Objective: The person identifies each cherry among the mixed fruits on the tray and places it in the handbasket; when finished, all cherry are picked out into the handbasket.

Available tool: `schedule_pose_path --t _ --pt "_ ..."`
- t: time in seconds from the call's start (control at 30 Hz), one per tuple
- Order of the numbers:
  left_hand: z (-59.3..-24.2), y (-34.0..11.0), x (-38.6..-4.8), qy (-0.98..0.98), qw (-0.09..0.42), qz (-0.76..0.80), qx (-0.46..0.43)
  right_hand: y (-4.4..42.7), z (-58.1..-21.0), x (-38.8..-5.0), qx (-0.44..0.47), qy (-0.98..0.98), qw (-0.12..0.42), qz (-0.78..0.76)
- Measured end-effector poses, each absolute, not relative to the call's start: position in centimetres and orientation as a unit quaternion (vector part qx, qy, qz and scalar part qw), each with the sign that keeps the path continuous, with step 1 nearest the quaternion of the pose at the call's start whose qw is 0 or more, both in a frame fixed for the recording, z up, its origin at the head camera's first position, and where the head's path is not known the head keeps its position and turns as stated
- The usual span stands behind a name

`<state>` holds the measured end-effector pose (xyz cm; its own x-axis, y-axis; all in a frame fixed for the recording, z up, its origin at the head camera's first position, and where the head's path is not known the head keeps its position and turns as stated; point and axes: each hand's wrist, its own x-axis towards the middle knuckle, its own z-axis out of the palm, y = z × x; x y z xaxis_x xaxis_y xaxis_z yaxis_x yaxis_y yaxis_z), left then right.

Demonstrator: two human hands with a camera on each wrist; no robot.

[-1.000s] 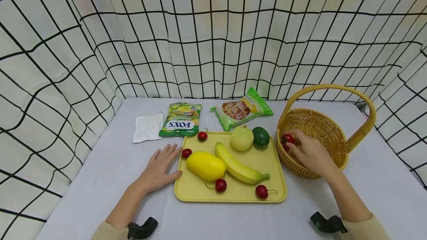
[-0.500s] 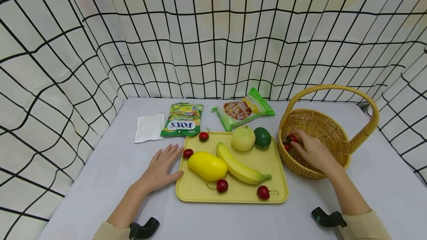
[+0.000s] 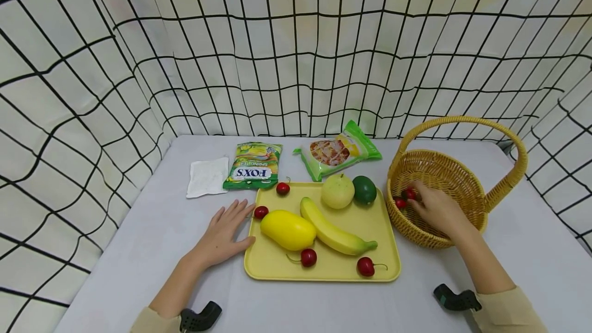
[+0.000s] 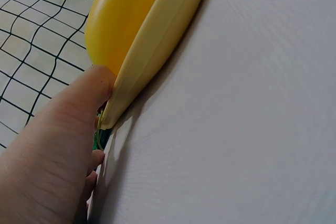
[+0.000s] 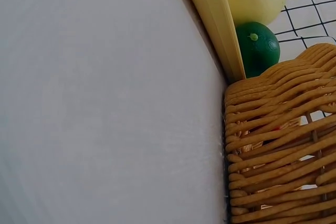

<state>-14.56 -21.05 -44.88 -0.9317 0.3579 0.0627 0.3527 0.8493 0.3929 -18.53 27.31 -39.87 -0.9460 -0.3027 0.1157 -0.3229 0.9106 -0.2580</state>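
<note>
Wicker basket (image 3: 455,173) holds two cherries (image 3: 400,202), one pinched by right fingers (image 3: 422,190), left fingers (image 3: 242,214) spread beside fruit tray (image 3: 333,271).

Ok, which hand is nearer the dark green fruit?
The right hand. It's in the basket, pinching a cherry, a little right of the dark green fruit. The left hand is at the left edge of the tray, opposite that fruit's side.

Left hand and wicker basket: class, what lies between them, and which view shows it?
The head view shows the yellow tray between the left hand and the wicker basket, bearing the oval yellow fruit, the banana and red cherries.
</note>
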Motion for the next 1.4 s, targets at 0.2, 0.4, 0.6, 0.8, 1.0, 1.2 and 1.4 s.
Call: schedule_pose_path --t 0.2,0.4,0.6,0.8,1.0,1.2,1.4 --pt "-44.87 -21.07 -14.6 0.962 0.008 0.201 0.187 27.25 -40.12 -18.62 0.163 -0.976 0.031 0.139" --pt "-44.89 -21.05 -14.53 0.96 0.001 0.205 0.188 27.16 -40.26 -18.66 0.169 -0.975 0.029 0.143" --pt "-44.85 -21.03 -14.52 0.961 0.004 0.205 0.186 27.12 -40.37 -18.64 0.17 -0.973 0.03 0.155" --pt "-44.78 -21.05 -14.59 0.962 0.01 0.201 0.183 27.14 -40.49 -18.56 0.172 -0.971 0.032 0.164" --pt "-44.8 -21.04 -14.57 0.962 0.009 0.204 0.184 27.12 -40.49 -18.49 0.179 -0.968 0.035 0.173" --pt "-44.91 -21.1 -14.61 0.96 0.006 0.207 0.186 27.17 -40.36 -18.44 0.181 -0.968 0.035 0.17" --pt "-44.83 -21.03 -14.6 0.96 0.0 0.208 0.187 27.15 -40.25 -18.35 0.17 -0.971 0.037 0.163"
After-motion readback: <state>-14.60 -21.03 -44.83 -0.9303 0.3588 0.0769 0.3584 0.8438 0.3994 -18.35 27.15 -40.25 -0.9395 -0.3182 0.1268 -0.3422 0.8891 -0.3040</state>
